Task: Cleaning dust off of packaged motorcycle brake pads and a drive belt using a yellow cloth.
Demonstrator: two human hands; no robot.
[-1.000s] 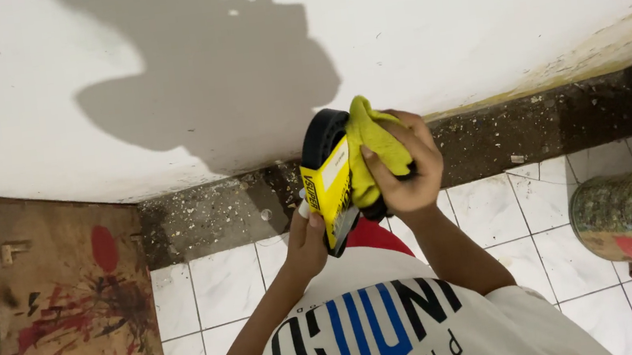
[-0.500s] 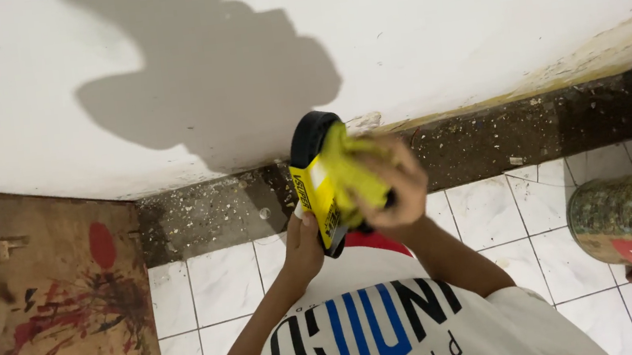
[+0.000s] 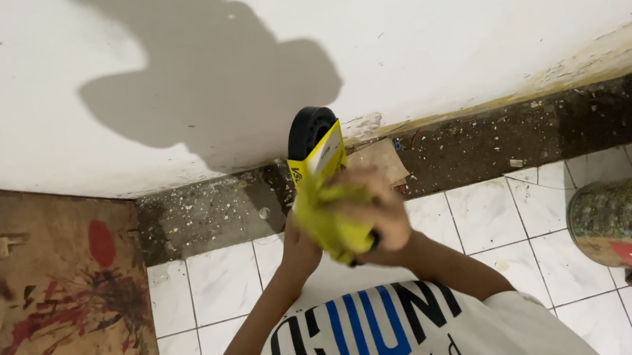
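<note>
Right hand (image 3: 382, 221): we see it blurred, closed over a yellow cloth (image 3: 329, 220) and pressing it against the shoe.
Left hand (image 3: 299, 245): mostly hidden behind the shoe; we judge it grips the shoe from below, but we cannot tell how its fingers lie.
Shoe (image 3: 314, 149): yellow with a black sole, upright between both hands, toe pointing away from us, held in the air above the tiled floor (image 3: 489, 212).
Slip risk: we judge the shoe could twist out of the left hand, because the right hand's rubbing pushes sideways on a hold we cannot see well.
Cloth risk: the cloth could bunch and slide off the shoe.
Below the hands: the gritty dark strip (image 3: 215, 210) at the wall's foot; a dropped shoe would pick up dirt.
Right of the right hand: a speckled tin (image 3: 627, 223), well apart.
</note>
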